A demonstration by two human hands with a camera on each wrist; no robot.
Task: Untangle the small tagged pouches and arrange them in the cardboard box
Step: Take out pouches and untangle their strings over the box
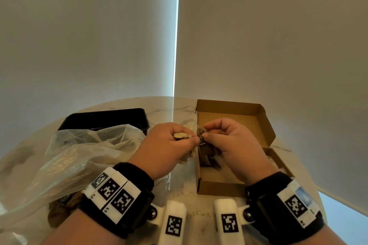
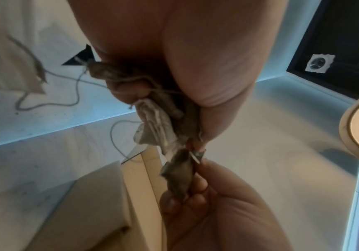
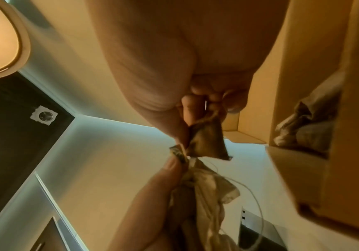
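Note:
Both hands meet above the left wall of the open cardboard box (image 1: 235,188). My left hand (image 1: 175,141) grips a tangled bunch of pale pouches (image 2: 157,122) with loose strings (image 2: 52,76) hanging from it. My right hand (image 1: 217,135) pinches one brown pouch (image 3: 208,141), also seen from the left wrist (image 2: 180,176), right beside the bunch. A small dark tag (image 1: 201,140) sits between the two thumbs. More brown pouches (image 1: 209,159) lie inside the box under the hands, and they show in the right wrist view (image 3: 303,124).
A crumpled clear plastic bag (image 1: 75,157) lies on the marble table (image 1: 179,109) at the left, with dark pouches (image 1: 61,211) at its near end. A black tray (image 1: 107,119) stands behind the bag. The box lid (image 1: 266,123) stands open at the right.

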